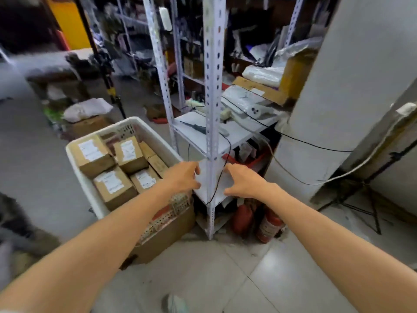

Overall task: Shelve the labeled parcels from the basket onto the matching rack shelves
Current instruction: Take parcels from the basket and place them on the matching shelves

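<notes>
A white plastic basket (81,177) on the floor at the left holds several brown cardboard parcels (114,187) with white labels. Right beside it stands the white metal rack (213,64). Both my arms reach to its low shelf (204,177), one on each side of the front post. My left hand (182,176) and my right hand (244,181) each press curled, parted fingers against a flat white surface there. Whether that surface is a white parcel or the bare shelf board is unclear.
A black cable (222,175) hangs over the low shelf. The shelf above (196,129) carries a power strip and small tools. Red fire extinguishers (268,224) stand under the rack. A white pillar (334,109) and a tripod (365,193) are at the right. A cardboard box (167,236) sits under the basket.
</notes>
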`<state>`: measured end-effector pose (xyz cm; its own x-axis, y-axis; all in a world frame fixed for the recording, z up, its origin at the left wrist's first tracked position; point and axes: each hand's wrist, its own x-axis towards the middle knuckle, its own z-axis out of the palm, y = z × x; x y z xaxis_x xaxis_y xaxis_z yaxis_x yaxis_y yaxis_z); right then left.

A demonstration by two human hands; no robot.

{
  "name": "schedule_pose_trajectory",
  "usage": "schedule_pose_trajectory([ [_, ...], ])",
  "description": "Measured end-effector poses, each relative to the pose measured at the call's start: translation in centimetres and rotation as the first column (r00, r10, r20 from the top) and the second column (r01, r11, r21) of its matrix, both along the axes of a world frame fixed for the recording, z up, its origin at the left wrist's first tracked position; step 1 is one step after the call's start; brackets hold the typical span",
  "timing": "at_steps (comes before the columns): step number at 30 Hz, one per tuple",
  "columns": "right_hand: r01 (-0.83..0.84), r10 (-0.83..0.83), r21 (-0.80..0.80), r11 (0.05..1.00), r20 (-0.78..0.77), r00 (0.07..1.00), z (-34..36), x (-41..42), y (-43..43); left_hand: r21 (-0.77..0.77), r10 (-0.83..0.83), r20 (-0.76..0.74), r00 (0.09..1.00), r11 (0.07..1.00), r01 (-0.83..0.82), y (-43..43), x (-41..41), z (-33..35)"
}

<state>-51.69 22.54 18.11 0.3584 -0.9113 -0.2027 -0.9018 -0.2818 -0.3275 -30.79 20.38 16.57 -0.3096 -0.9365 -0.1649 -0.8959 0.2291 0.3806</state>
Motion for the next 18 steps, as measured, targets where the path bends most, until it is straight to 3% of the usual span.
schedule_pose_trajectory([
  [8, -0.240, 0.243, 0.053, 0.969, -0.052, 0.969, -2.2, 14.4, -7.9, 0.062, 0.281, 0.032, 0.959, 0.957, -0.283, -2.4, 14.0, -2.7],
  [18, -0.373, 0.383, 0.160, 0.914, -0.033, 0.923, -7.5, 26.3, -15.6, 0.198, 0.557, 0.019, 0.830, 0.812, -0.549, -3.9, 26.1, -8.9],
])
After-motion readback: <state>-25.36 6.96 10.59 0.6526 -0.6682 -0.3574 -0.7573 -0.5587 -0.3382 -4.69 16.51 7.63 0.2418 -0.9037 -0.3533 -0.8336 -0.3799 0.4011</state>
